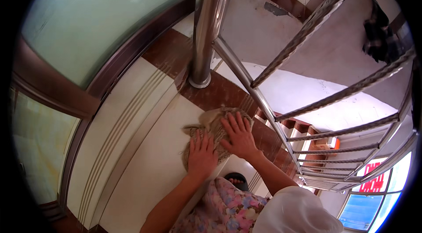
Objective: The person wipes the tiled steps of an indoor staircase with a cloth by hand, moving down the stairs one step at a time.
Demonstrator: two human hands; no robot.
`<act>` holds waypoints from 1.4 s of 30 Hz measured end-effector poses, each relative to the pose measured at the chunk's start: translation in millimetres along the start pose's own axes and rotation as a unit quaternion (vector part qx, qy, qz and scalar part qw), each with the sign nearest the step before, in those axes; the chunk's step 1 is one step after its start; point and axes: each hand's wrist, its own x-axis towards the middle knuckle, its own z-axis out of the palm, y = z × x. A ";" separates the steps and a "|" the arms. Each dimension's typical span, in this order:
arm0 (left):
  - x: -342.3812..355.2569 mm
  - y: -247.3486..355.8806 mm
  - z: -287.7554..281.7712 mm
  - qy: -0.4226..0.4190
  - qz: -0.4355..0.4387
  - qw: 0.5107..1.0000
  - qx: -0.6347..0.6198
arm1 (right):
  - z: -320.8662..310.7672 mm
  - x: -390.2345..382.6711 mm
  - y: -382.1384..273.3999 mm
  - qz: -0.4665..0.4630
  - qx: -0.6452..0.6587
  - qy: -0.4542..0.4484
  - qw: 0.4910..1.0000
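Note:
A brown, rough-looking cleaning rag [216, 132] lies bunched on a cream stair tread [151, 151], reaching onto the dark red-brown tiles [220, 90] beside it. On the rag's near left part my left hand [202, 154] rests flat, fingers stretched out and slightly apart. My right hand [239, 138] presses on its right part with the fingers spread. Both hands are open, and neither grips the cloth. A wet-looking patch shows at the rag's far edge.
A steel railing post [204, 35] rises just beyond the rag, with twisted bars [314, 26] sloping along the right. To the left, a step riser [145, 85] meets a frosted glass door [110, 17]. My sandalled foot [236, 181] stands on a lower step.

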 end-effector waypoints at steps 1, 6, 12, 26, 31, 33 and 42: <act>15.7 3.5 3.8 -0.004 0.016 1.000 -0.007 | -3.1 3.4 11.2 0.028 -0.007 0.000 1.000; 92.3 3.9 17.8 0.034 0.091 0.995 -0.015 | -10.2 37.3 51.1 0.093 0.005 0.055 0.994; 143.5 -21.2 21.8 0.060 0.029 0.997 0.027 | -22.0 126.8 46.1 0.130 0.196 0.011 0.972; 51.4 -7.9 -2.0 -0.029 0.024 0.999 0.024 | 2.9 49.2 13.6 -0.048 0.004 0.034 0.998; 21.6 13.4 2.8 -0.020 0.004 1.000 0.017 | -3.4 13.2 16.0 -0.026 0.036 0.018 0.999; 22.6 22.0 10.5 -0.010 -0.010 1.000 0.017 | -1.6 7.6 25.4 0.023 0.028 0.004 0.999; 77.5 28.7 27.0 0.062 0.044 0.997 0.025 | -13.8 33.4 62.6 0.082 0.068 0.038 0.994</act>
